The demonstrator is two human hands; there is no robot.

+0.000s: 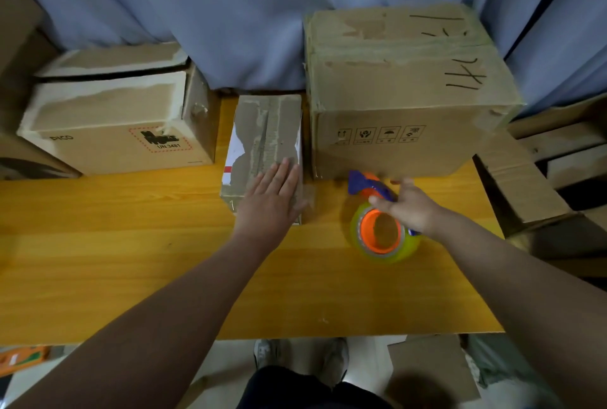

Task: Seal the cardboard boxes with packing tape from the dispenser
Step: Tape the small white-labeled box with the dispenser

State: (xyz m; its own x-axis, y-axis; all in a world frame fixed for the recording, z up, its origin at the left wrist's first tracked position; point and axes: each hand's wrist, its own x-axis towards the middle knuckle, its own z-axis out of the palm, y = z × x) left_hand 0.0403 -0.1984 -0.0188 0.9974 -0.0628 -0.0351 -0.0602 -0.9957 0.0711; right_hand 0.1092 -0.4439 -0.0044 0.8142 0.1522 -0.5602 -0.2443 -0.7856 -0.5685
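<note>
The tape dispenser (382, 239) sits on the table (131, 244) at about your 1 o'clock. Its yellow-green roll with the orange core is nearest you. Its blue handle (361, 182) points away toward 11 o'clock, close to the foot of the big box (404, 93).

Your right hand (409, 208) lies over that handle, thumb on one side and fingers on the other. The hand is blurred, so you cannot tell whether it has a grip on the handle.

At 12 o'clock stands the small box (266, 136), its long side running away from you. Ragged strips of old tape run along its top seam, and a white label with red marks shows at its left edge. Your left hand (272, 201) rests flat on the near end of its top, fingers straight and close together, holding nothing.

The big box stands just right of the small one, at 1 to 2 o'clock. It has black marker strokes on top and handling symbols on its front.

At 10 o'clock, apart from the small box, another carton (111, 116) reads "PICO" and "UN 3481". A dark gap shows between its top flaps.

A blue-grey curtain (230, 8) hangs behind all three. Loose cardboard (522, 185) leans off the table at 3 o'clock. Below the near edge, your shoes (269, 352) show at 6 o'clock, and a cardboard sheet (427, 366) lies at 5 o'clock.
</note>
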